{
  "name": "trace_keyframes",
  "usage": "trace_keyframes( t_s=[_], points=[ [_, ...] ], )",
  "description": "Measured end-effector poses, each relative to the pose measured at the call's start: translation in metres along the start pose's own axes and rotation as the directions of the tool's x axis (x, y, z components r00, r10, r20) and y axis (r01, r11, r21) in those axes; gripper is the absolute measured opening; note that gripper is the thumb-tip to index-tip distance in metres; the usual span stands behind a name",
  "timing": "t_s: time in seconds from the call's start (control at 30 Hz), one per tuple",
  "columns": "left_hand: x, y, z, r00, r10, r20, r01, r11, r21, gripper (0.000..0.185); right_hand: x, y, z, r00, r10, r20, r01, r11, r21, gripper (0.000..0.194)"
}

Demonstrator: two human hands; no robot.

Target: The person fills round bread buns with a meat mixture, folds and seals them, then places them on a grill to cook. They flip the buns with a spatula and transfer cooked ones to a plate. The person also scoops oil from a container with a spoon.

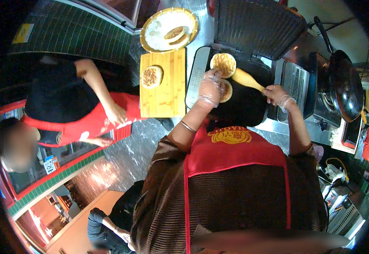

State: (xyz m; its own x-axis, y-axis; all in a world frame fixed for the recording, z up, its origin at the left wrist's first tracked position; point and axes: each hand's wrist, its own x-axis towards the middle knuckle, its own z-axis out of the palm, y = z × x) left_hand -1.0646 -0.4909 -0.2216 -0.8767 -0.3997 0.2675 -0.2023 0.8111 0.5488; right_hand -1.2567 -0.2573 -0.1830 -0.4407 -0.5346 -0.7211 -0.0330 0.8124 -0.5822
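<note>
A clear plastic glove covers my left hand (210, 88), whose fingertips touch the lower edge of a browned round flatbread (224, 63) over the dark plate of a contact grill (243, 108). Partly behind that hand lies another browned flatbread (226, 91). My right hand (278, 95), gloved too, grips the handle of a wooden spatula (248, 79); its blade meets the right edge of the upper flatbread. The ridged grill lid (257, 28) stands raised. One more flatbread (151, 77) rests on a bamboo cutting board (181, 104) to the left.
A round woven basket (143, 35) holding flatbreads stands beyond the board. Right of the grill are a metal appliance with a slotted tray (294, 85) and a black wok (346, 85). A co-worker in a red apron (86, 127) is at the left; another person (111, 222) is lower left.
</note>
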Motion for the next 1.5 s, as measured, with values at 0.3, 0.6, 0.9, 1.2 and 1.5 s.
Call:
trace_keyframes(
  t_s=[0.3,0.6,0.9,1.2,1.5],
  points=[
    [0.013,-0.003,0.024,0.971,-0.116,0.21,0.086,0.985,0.147,0.046,0.013,-0.014,-0.026,0.974,-0.065,-0.216,0.003,0.961,-0.275,0.031],
    [0.003,-0.009,0.014,0.968,-0.236,0.08,0.247,0.954,-0.169,0.049,-0.012,-0.002,0.02,0.625,-0.693,-0.359,0.385,0.675,-0.63,0.024],
    [-0.017,-0.009,0.015,0.846,-0.525,0.09,0.472,0.66,-0.585,0.051,0.024,-0.033,0.038,0.929,-0.284,-0.239,0.091,0.798,-0.596,0.032],
    [0.034,0.007,0.028,0.993,-0.11,0.042,0.112,0.993,-0.046,0.033,0.042,-0.016,0.062,0.908,-0.311,-0.28,0.245,0.937,-0.248,0.03],
    [0.054,0.022,-0.028,0.996,0.042,0.08,-0.053,0.989,0.141,0.034,0.016,-0.036,0.076,0.968,-0.187,-0.166,0.239,0.885,0.399,0.019]
  ],
)
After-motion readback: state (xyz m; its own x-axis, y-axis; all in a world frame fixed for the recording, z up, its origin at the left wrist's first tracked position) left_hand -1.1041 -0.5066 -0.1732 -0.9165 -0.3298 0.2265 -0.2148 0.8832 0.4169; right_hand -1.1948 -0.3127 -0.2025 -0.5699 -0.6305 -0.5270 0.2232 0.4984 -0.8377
